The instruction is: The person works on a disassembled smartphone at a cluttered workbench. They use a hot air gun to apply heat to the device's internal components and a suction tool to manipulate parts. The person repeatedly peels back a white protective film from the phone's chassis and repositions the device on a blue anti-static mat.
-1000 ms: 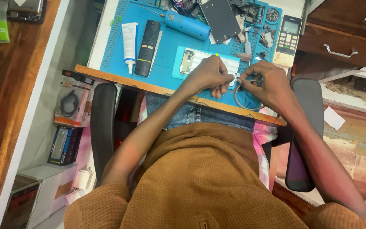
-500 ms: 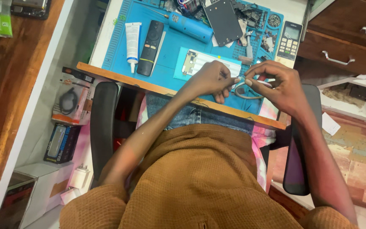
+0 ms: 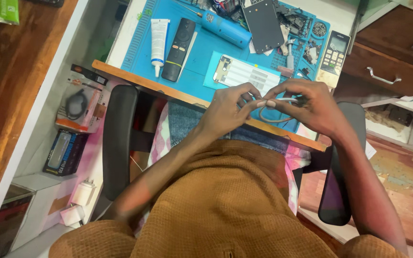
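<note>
My left hand and my right hand meet above the front edge of the blue work mat. Both pinch a thin white cable that loops down between them. Fingertips of both hands touch at the cable's top. Just behind the hands lies a white card with printed rows on a teal sheet. I sit in a chair with black armrests, wearing a brown knitted top.
On the mat lie a white tube, a black remote, a blue cylinder tool, a dark flat panel, small parts and a grey handset. Wooden drawers stand right. Boxed items lie left on the floor.
Both hands have drawn slightly toward me and closer together; the cable loop now hangs lower between them. The view has shifted a little.
</note>
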